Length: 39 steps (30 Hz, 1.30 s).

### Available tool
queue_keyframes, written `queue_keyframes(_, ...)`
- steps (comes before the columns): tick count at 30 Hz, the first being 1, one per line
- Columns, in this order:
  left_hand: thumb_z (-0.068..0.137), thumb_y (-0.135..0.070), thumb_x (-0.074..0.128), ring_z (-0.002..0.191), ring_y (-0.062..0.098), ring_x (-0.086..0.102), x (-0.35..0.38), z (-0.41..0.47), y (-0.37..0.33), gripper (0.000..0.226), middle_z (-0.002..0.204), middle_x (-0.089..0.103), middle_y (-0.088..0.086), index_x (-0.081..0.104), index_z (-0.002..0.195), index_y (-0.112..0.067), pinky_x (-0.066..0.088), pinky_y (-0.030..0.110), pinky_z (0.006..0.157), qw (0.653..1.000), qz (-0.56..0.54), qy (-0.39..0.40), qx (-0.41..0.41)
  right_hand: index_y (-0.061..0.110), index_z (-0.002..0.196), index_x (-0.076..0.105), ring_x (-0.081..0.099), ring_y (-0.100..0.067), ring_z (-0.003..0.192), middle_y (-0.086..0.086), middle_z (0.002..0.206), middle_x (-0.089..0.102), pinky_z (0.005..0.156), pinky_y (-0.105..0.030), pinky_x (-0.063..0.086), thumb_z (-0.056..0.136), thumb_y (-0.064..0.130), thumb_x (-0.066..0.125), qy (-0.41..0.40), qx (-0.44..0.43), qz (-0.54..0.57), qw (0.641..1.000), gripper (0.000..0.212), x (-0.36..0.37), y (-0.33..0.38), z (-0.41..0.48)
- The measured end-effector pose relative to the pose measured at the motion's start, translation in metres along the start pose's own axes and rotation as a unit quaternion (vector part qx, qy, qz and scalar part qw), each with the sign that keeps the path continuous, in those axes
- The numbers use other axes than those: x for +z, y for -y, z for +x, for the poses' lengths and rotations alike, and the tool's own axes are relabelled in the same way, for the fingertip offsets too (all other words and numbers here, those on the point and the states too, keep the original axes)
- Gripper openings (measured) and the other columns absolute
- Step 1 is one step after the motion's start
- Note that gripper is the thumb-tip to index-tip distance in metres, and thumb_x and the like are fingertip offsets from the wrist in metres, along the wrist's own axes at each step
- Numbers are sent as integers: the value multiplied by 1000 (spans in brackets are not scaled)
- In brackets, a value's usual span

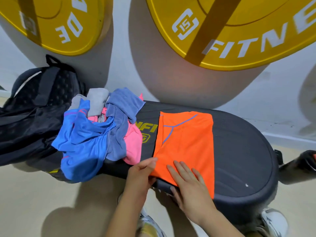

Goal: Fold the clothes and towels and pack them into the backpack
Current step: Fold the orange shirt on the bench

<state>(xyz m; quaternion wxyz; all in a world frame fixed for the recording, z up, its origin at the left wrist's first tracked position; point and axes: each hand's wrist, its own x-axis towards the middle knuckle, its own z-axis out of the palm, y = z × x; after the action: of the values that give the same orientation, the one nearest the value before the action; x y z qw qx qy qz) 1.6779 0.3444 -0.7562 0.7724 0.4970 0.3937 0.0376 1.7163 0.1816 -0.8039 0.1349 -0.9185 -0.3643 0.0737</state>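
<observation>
- Orange shirt (188,142) lay partly folded into a long panel on the dark step platform (239,151), its near end hanging over the front edge.
- Left hand (142,171) pinched the shirt's near-left edge, thumb on top and fingers curled under. Right hand (189,183) lay flat on the cloth with fingers straight and spread, pressing and gripping nothing.
- Risk: the fabric looked thin and slick. If the left hand pulled before the right hand pinned it, the folded layer could slide and the fold could open.
- Risk: the overhanging end could drag the shirt off the platform onto the floor (51,194) once the pressure came off.
- Risk: the unfolded heap sat just beside the shirt: blue shirt (82,139), blue-grey towel (119,117), pink garment (133,144), grey piece (97,101). A wide sweep of the left hand could snag it, and the blue shirt already drooped over the front edge.
- Backpack (34,103) sat at the platform's left end, touching the heap. I could not tell whether its mouth was open, so packing might stall there.
- Nothing had been packed yet, so this was an early stage.
</observation>
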Motion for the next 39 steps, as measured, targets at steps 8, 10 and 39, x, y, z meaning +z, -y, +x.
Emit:
queue_keyframes(8,93,2,51,72,11,57,0,-11,-13,20,89,65,3,68,101,-6,50,15,56,999,34,-17,-7,22,120,66,58,-19,116,5,128,63,89,-29,33,73,17,38,-93,29,-1,995,55,-1,-23,-20)
queue_keyframes(10,92,1,52,74,11,56,-1,-7,-13,20,89,64,2,68,100,-9,50,18,62,995,99,-27,12,21,116,68,61,-19,114,6,124,65,88,-29,34,73,16,37,-108,23,-9,994,53,-1,-28,-22)
queue_keyframes(39,85,-35,29,121,27,50,12,-7,16,55,133,55,3,46,135,-22,41,36,96,529,782,170,281,24,90,60,62,-20,106,3,109,67,83,-30,35,84,19,45,-81,-130,-123,981,18,-43,-56,-57)
